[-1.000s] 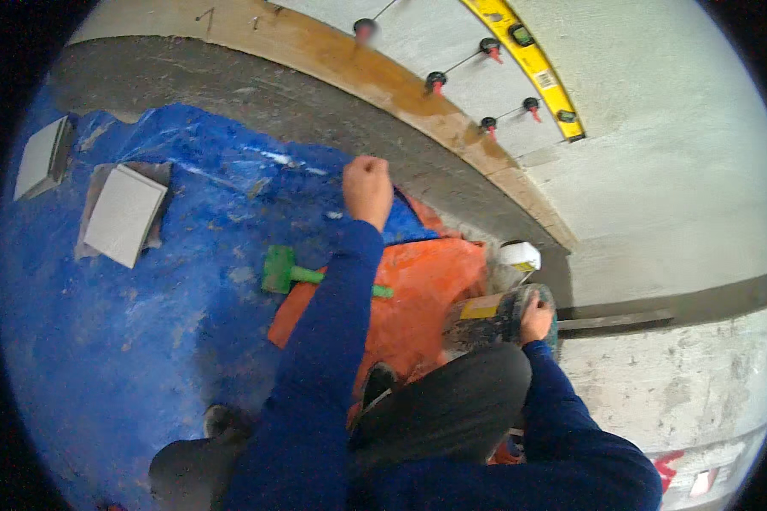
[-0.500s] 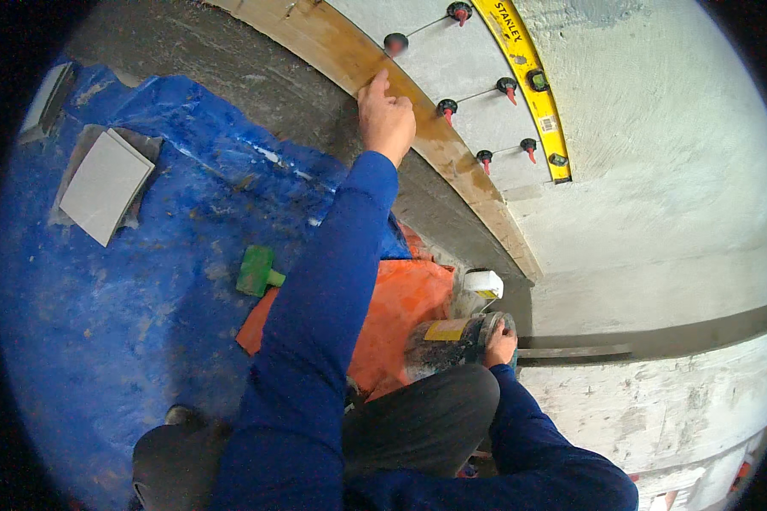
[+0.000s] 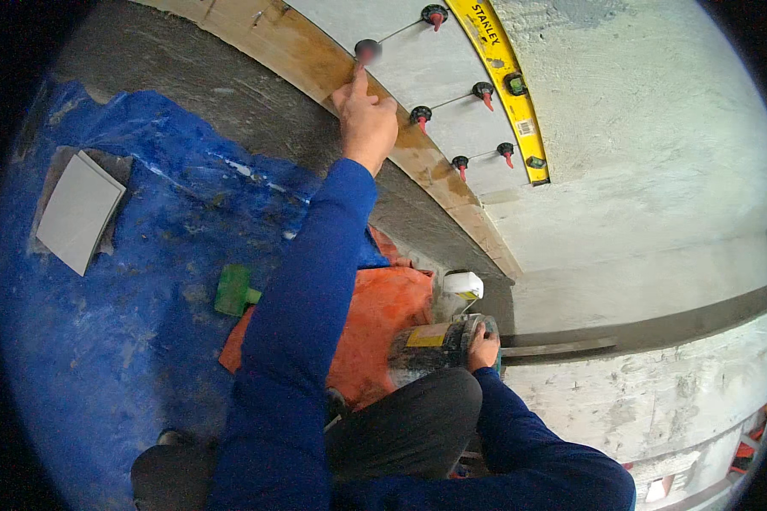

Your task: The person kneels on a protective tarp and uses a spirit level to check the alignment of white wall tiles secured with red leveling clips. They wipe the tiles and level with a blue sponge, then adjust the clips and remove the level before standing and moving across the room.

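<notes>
My left hand (image 3: 366,128) reaches up over a wooden board (image 3: 443,179), index finger extended at the blurred black-and-red knob (image 3: 367,51) of a tile leveling fitting, the other fingers loosely apart. More such fittings (image 3: 482,95), linked in pairs by thin rods, sit on pale grey tiles (image 3: 464,72) above the board, beside a yellow spirit level (image 3: 528,128). My right hand (image 3: 483,347) grips the rim of a dirty bucket (image 3: 413,358) with a yellow label, lying low beside my knee.
A blue tarp (image 3: 102,341) with stacked white tiles (image 3: 78,209) and a green mallet (image 3: 232,289) lies at left. An orange sheet (image 3: 366,315), a white container (image 3: 462,284) and a long straight bar (image 3: 554,347) are near the bucket. A whitish wall (image 3: 639,170) fills the right.
My left hand has moved up from over the tarp's edge to the knob, its index finger now extended from a loose fist. My right hand stays on the bucket. The view has shifted.
</notes>
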Demonstrator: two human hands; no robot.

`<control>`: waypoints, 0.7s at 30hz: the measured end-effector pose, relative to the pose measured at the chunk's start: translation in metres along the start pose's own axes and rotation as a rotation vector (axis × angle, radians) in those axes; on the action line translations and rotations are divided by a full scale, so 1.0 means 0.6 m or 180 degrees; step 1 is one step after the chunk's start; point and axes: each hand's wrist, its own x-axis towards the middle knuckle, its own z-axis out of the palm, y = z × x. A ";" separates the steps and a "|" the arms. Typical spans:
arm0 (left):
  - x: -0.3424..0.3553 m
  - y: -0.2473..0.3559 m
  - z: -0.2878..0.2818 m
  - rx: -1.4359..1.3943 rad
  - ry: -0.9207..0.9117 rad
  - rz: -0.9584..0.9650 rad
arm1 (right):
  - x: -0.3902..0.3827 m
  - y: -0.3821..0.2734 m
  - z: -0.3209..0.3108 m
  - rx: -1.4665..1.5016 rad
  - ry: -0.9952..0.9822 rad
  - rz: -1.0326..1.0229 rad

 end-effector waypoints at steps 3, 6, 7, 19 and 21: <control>-0.001 0.000 0.000 -0.0303 -0.0035 -0.0076 | -0.004 -0.011 -0.005 -0.0138 -0.0013 0.0009; -0.001 -0.006 0.002 -0.0400 -0.0002 -0.0051 | -0.008 -0.023 -0.013 -0.0230 -0.0160 -0.0102; 0.000 -0.008 0.003 -0.0507 -0.0003 -0.0074 | -0.009 -0.025 -0.016 -0.0351 -0.0211 -0.0139; 0.007 -0.003 -0.005 -0.1407 -0.0140 -0.0479 | 0.004 -0.010 0.002 -0.0068 -0.0168 0.0331; 0.007 -0.001 -0.008 -0.1415 -0.0123 -0.0525 | 0.004 -0.006 0.002 -0.0090 -0.0219 0.0085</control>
